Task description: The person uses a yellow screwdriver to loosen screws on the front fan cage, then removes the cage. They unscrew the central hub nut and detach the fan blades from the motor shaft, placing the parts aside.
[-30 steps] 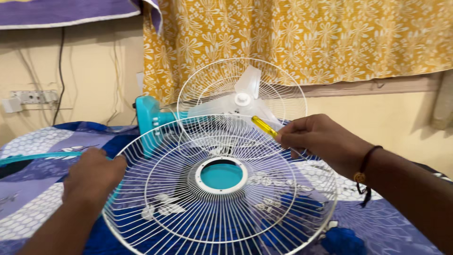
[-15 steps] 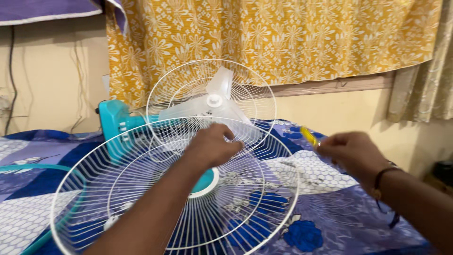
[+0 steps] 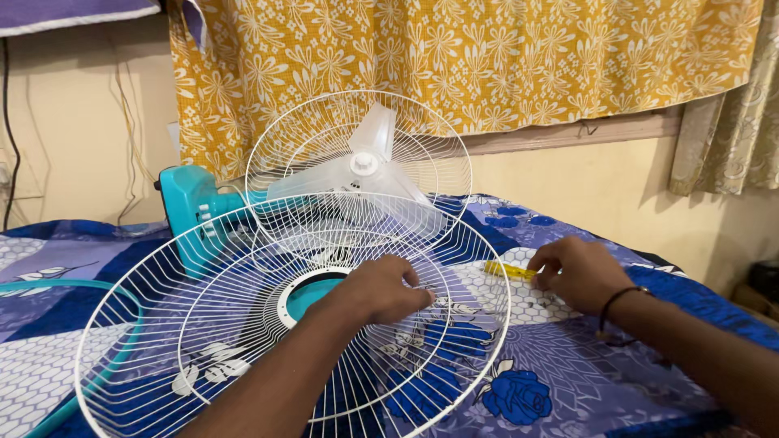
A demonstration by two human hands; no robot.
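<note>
Right now my left hand [image 3: 381,290] pinches the wires of the white front guard [image 3: 243,341] lying tilted on the bedspread [image 3: 568,357]; my right hand [image 3: 578,274] rests closed on the yellow screwdriver [image 3: 507,271]. I'd grip the guard firmly, keeping it level.

the right hand [image 3: 578,272] has dropped from above the front guard [image 3: 243,341] to the bed [image 3: 568,357], laying the yellow screwdriver [image 3: 508,271] down; the left hand [image 3: 381,290] moved from rim to wires near the centre.
</note>
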